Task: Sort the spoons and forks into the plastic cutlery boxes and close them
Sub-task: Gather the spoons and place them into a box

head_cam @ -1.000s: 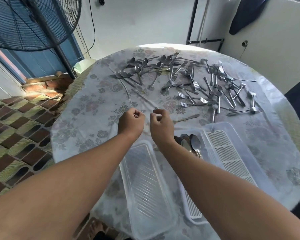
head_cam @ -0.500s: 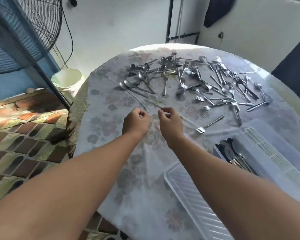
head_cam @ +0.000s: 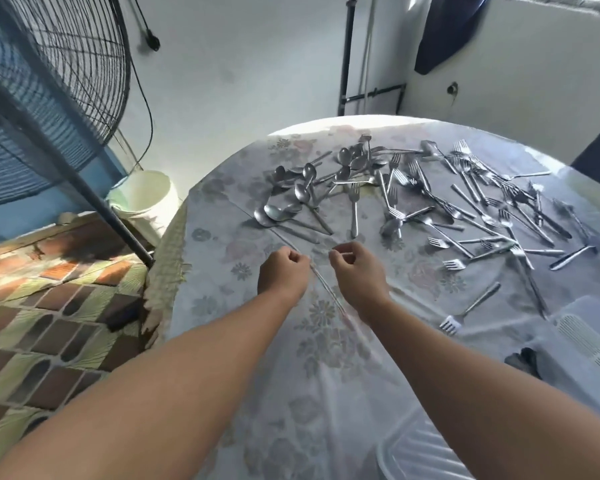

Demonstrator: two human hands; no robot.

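While both fists, left hand and right hand, pinch the tablecloth, shiny spoons and forks lie scattered beyond.

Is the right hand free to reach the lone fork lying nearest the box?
Probably yes. The right hand is pinching the tablecloth, but only bare cloth lies between it and the lone fork.

Daylight glares on the table's far rim (wide-angle bending at edges); the view is slightly soft.
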